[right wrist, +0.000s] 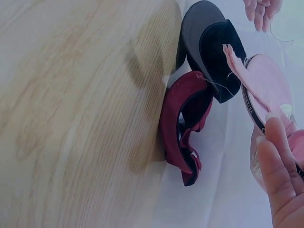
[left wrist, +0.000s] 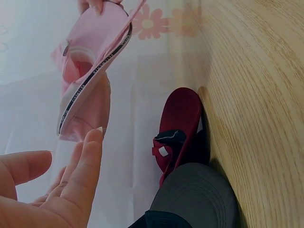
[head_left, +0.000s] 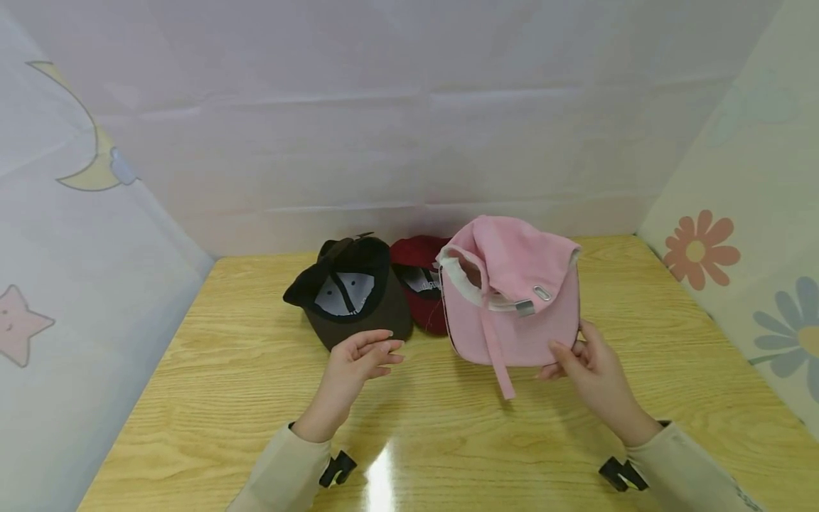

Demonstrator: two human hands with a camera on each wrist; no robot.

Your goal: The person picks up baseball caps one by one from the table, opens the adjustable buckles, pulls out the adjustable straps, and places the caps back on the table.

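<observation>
A pink baseball cap (head_left: 525, 259) is held up above the table, its underside and inner band facing me and a loose strap hanging down. My right hand (head_left: 595, 366) pinches the edge of its brim between thumb and fingers. My left hand (head_left: 352, 373) is in the air in front of a black cap (head_left: 393, 313), fingers loosely bent, with nothing in its grasp. The black cap lies upturned, showing its pale lining. Beside it a dark red cap (head_left: 416, 250) is partly hidden behind the pink cap.
Under the caps is a wood-grain table (head_left: 224, 398). A pale cloth wall (head_left: 409, 156) rises along its back edge, and printed panels with a moon (head_left: 96, 160) and flowers (head_left: 694, 250) flank the sides.
</observation>
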